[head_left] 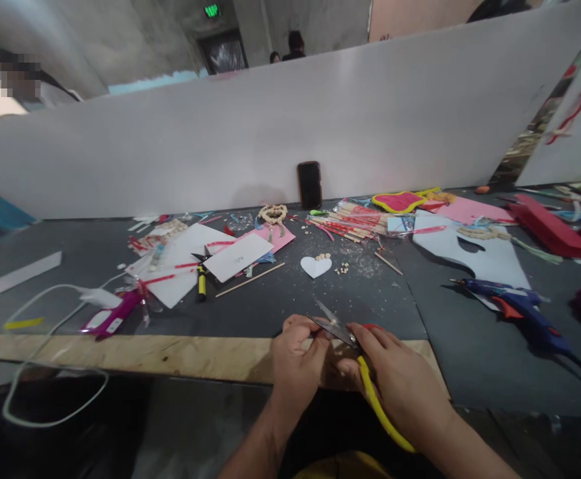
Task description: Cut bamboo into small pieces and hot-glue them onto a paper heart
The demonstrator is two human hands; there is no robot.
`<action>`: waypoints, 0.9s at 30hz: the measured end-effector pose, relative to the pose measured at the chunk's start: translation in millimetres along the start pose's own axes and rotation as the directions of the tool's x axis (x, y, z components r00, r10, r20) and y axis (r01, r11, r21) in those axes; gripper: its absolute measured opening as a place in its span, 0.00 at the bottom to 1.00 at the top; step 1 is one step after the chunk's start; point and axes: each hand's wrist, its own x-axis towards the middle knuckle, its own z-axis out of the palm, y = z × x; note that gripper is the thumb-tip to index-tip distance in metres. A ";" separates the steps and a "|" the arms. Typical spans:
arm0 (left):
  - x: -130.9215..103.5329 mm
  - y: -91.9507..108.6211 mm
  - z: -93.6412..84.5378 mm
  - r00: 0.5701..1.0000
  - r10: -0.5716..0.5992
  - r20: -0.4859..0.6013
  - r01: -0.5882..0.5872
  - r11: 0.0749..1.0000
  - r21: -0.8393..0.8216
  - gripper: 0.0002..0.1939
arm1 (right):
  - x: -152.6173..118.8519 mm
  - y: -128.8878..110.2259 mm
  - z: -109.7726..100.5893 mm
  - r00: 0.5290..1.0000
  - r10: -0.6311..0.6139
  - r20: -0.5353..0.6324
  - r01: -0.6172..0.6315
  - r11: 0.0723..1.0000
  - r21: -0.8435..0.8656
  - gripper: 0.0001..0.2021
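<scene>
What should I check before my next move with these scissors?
1. Scissors held in right hand: ok.
2. Left hand well clear of the scissors: not ok, right beside them.
3. Something pinched in the left hand: cannot tell, too small.
4. White heart away from the scissors: ok, beyond them on the table.
5. Glue gun apart from both hands: ok, off to the right.
6. Glue gun cool: cannot tell.
</scene>
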 end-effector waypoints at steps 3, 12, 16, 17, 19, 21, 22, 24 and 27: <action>0.4 0.9 -0.3 0.999 0.037 -0.021 -0.037 0.999 0.013 0.09 | -0.3 -1.7 -1.9 1.000 -0.006 0.002 0.006 0.999 0.031 0.21; 3.2 -0.2 -2.7 0.993 0.104 0.050 -0.105 0.994 0.032 0.11 | -1.6 -0.6 -2.7 0.999 -0.036 -0.017 0.037 0.998 0.044 0.31; 4.5 0.2 -3.4 0.993 0.069 0.097 -0.068 0.998 -0.017 0.10 | -1.6 1.0 0.6 1.000 -0.020 0.004 0.020 1.000 0.013 0.30; 4.5 0.5 -3.7 0.993 0.055 0.102 -0.053 0.998 -0.024 0.10 | -1.6 1.5 0.9 1.000 -0.018 0.008 0.018 1.000 0.001 0.30; 4.2 1.2 -4.6 0.994 0.029 0.106 -0.025 0.999 -0.033 0.09 | -1.8 2.3 0.8 1.000 -0.022 0.010 0.022 0.999 -0.029 0.28; 3.8 1.9 -5.1 0.994 0.012 0.109 -0.008 0.999 -0.038 0.09 | -1.9 2.8 -0.2 1.000 -0.031 0.007 0.031 0.998 -0.056 0.26; 3.5 2.2 -5.2 0.994 0.006 0.110 -0.001 0.999 -0.041 0.09 | -1.7 2.9 -0.8 0.999 -0.032 0.007 0.033 0.997 -0.066 0.25; 3.3 2.4 -4.8 0.993 -0.017 0.116 0.022 0.999 -0.041 0.09 | -0.7 2.7 -1.7 1.000 -0.025 0.014 0.026 0.997 -0.075 0.23; 3.4 2.1 -4.2 0.988 -0.075 0.132 0.079 0.996 -0.029 0.09 | 1.7 2.5 -1.8 0.999 0.008 0.046 -0.006 0.999 -0.048 0.21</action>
